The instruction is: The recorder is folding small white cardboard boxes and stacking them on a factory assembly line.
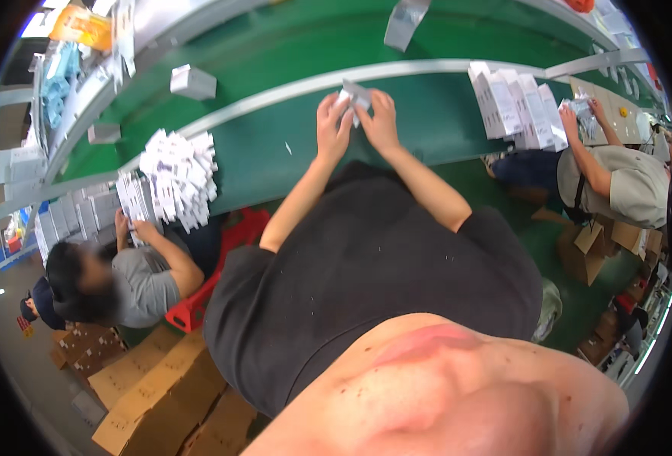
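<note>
Both hands [357,120] gripping small white box [356,96], green table [275,152]

head cam | steep downward fisheye | close over torso | faces green conveyor table [275,156]

A small white carton [356,96] sits at upper centre, held between both hands. A heap of white cartons [178,177] lies left of centre; upright white boxes [515,105] stand upper right. Brown cardboard cartons [157,395] occupy the lower left.
</note>
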`<state>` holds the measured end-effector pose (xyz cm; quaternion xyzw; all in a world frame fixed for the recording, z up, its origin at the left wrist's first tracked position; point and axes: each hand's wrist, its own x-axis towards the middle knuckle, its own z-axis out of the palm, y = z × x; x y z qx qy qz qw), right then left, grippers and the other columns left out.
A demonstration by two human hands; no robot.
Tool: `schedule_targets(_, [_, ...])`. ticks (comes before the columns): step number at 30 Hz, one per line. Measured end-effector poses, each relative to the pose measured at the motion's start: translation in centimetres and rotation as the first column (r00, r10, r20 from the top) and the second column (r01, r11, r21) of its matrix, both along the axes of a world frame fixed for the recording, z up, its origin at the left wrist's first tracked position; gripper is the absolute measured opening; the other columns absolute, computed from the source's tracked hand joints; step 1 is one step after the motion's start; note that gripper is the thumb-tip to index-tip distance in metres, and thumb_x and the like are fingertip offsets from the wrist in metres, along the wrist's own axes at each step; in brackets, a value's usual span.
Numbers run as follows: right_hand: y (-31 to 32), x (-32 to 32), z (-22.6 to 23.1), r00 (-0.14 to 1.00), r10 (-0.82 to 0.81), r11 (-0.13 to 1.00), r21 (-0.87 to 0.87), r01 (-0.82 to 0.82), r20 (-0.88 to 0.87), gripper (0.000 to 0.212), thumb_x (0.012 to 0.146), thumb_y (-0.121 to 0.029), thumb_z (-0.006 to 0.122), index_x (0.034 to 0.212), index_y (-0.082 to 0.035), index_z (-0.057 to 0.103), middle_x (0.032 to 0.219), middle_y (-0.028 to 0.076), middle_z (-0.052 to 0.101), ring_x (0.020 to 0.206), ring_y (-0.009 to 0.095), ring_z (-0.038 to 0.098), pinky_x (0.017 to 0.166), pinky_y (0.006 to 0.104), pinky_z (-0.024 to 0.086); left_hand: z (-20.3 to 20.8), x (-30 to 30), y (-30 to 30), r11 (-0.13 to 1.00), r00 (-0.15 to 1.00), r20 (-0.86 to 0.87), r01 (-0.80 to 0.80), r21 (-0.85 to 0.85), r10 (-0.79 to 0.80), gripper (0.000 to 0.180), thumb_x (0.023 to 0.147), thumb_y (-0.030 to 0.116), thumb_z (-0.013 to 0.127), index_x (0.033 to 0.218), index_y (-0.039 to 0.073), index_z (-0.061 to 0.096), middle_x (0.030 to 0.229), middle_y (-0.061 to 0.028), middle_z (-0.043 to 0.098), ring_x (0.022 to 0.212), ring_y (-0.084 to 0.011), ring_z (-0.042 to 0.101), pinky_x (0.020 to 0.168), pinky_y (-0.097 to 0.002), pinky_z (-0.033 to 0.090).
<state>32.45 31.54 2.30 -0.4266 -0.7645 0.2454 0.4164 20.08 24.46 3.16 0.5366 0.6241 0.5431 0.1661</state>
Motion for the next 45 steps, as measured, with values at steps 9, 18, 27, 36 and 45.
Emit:
schedule_targets(9, [-1.3, 0.2, 4.6, 0.929, 0.318, 0.929, -0.131, -0.345, -0.190, 0.035, 0.093, -0.014, 0.065, 0.126, -0.001, 0.064, 0.129, 0.012, 0.065, 0.115, 0.028, 0.063, 0.098, 0.0354, 0.050, -1.6, 0.4, -1.2, 0.998, 0.999, 0.034, -0.021, -0.062, 0.023, 0.042, 0.086, 0.009, 0.071, 0.127, 0.004, 0.064, 0.144, -0.0182, 0.049, 0.123, -0.0337, 0.055, 0.098, -0.0370, 0.050])
schedule_targets(18, [-0.9, -0.2, 4.9, 0.901, 0.293, 0.863, 0.317, -0.394, 0.321, 0.042, 0.091, -0.022, 0.067, 0.129, -0.004, 0.061, 0.132, 0.010, 0.064, 0.125, 0.028, 0.059, 0.108, 0.0378, 0.044, -2.8, -1.0, -1.1, 0.997, 0.996, -0.020, 0.083, 0.006, -0.083, 0.059, 0.079, 0.013, 0.077, 0.134, 0.002, 0.057, 0.148, -0.0159, 0.047, 0.128, -0.0340, 0.053, 0.101, -0.0365, 0.049])
schedule_targets(27, [0.0, 0.8, 4.4, 0.833, 0.373, 0.841, 0.231, -0.490, 0.409, 0.046, 0.094, -0.024, 0.064, 0.133, -0.002, 0.058, 0.142, 0.012, 0.056, 0.136, 0.028, 0.050, 0.114, 0.0420, 0.037, -0.6, -0.2, -2.2, 0.985, 0.992, 0.126, 0.051, -0.165, -0.030, 0.091, 0.076, 0.013, 0.081, 0.154, 0.009, 0.033, 0.146, -0.0177, 0.050, 0.127, -0.0320, 0.056, 0.106, -0.0374, 0.046])
schedule_targets(36, [-4.0, -0.5, 3.9, 0.838, 0.150, 0.877, 0.321, -0.358, 0.525, 0.053, 0.096, -0.031, 0.059, 0.139, -0.001, 0.052, 0.149, 0.015, 0.049, 0.142, 0.030, 0.042, 0.118, 0.0497, 0.028, -1.6, -0.7, -2.1, 0.990, 0.996, 0.067, 0.062, -0.128, -0.054, 0.080, 0.083, 0.001, 0.067, 0.154, 0.007, 0.030, 0.146, -0.0177, 0.052, 0.128, -0.0321, 0.057, 0.105, -0.0356, 0.047])
schedule_targets(45, [-3.2, -0.4, 3.2, 0.906, 0.301, 0.924, 0.145, -0.355, 0.298, 0.057, 0.091, -0.028, 0.064, 0.138, -0.001, 0.050, 0.145, 0.017, 0.049, 0.138, 0.033, 0.043, 0.117, 0.0501, 0.029, -2.7, 1.0, -2.2, 0.974, 0.976, -0.150, -0.179, -0.142, 0.157, 0.073, 0.078, 0.014, 0.074, 0.144, 0.002, 0.043, 0.134, -0.0183, 0.056, 0.115, -0.0323, 0.061, 0.097, -0.0364, 0.050])
